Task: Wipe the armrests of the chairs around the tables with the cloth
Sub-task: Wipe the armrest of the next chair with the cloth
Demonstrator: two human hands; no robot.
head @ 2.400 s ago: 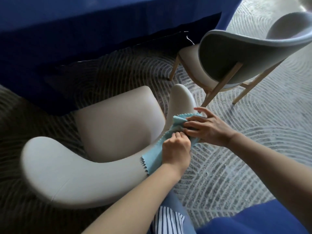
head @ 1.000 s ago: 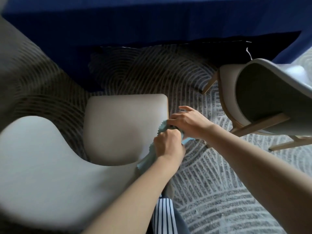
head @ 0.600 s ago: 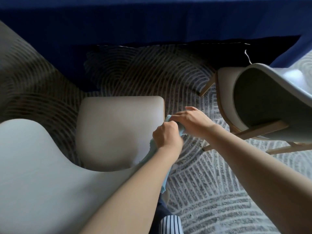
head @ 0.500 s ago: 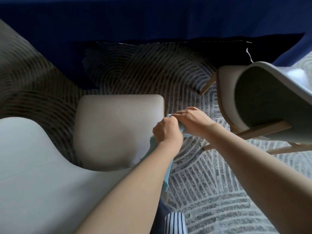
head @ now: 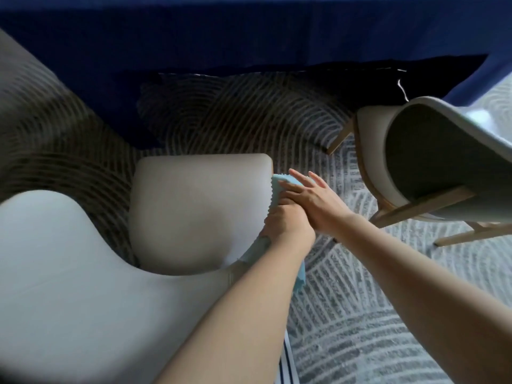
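Light-blue cloth (head: 278, 187) sits bunched at the seat edge of the cream chair (head: 199, 214), over the armrest, which is mostly hidden under both hands. Left hand (head: 288, 224) has its fingers curled round the cloth. Right hand (head: 314, 196) lies on top, fingers straight and slightly spread, pressing down. Looks like mid-wipe to me. Next up, probably: drag the cloth along this arm, then do the grey chair (head: 432, 162) off to the right of the fingers.

Head-worn, wide-angle, looking steeply down and forward from close above the cream chair (head: 194, 214), toward the hanging edge of the blue tablecloth (head: 249, 31).
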